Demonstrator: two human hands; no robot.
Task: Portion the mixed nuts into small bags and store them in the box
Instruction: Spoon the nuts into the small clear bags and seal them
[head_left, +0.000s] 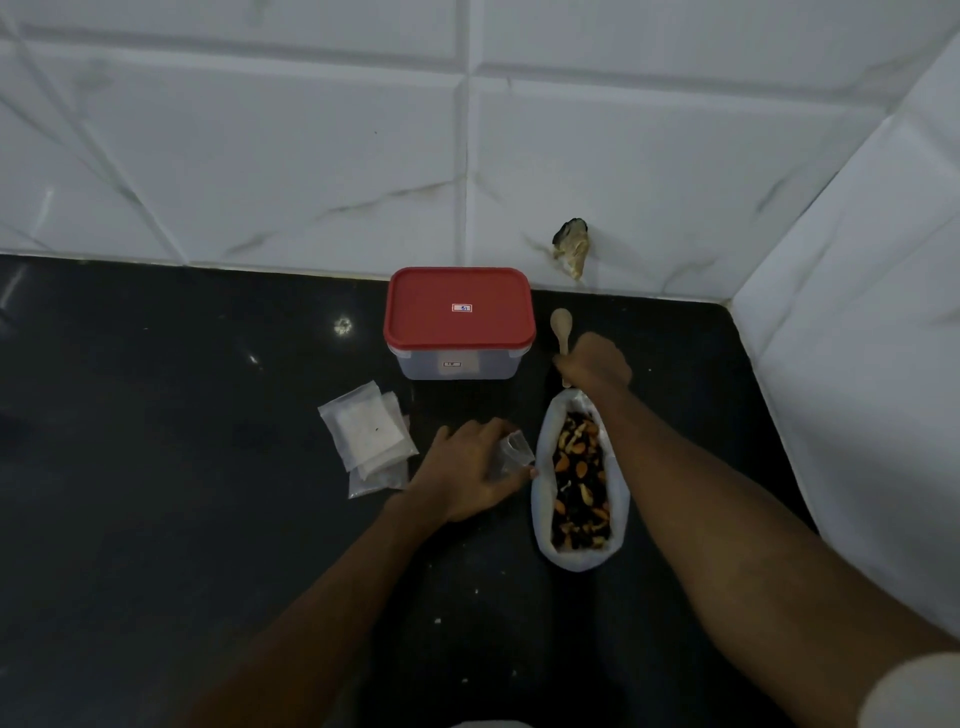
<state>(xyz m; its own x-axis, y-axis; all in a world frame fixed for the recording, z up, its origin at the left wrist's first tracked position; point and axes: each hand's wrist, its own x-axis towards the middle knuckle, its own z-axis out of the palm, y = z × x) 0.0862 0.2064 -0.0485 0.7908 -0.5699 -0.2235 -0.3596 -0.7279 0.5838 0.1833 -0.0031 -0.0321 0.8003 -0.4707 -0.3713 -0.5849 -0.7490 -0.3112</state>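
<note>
The right hand gripped the spoon near the back edge of the counter; the left hand pinched a small bag beside the nuts.

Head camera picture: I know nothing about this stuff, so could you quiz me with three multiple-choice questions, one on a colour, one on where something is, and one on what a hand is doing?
1. What colour is the lid of the box?
A. Blue
B. Red
C. Green

2. Where is the small bag that the left hand holds?
A. On the lid
B. Just left of the open nut bag
C. Behind the box

3. What is the right hand doing?
A. Resting flat on the counter
B. Pulling the lid off
C. Gripping the wooden spoon

Answers:
1 B, the lid is plainly red.
2 B, the small bag sits by the nut bag's left edge.
3 C, its fingers curl round the spoon's handle.
</note>
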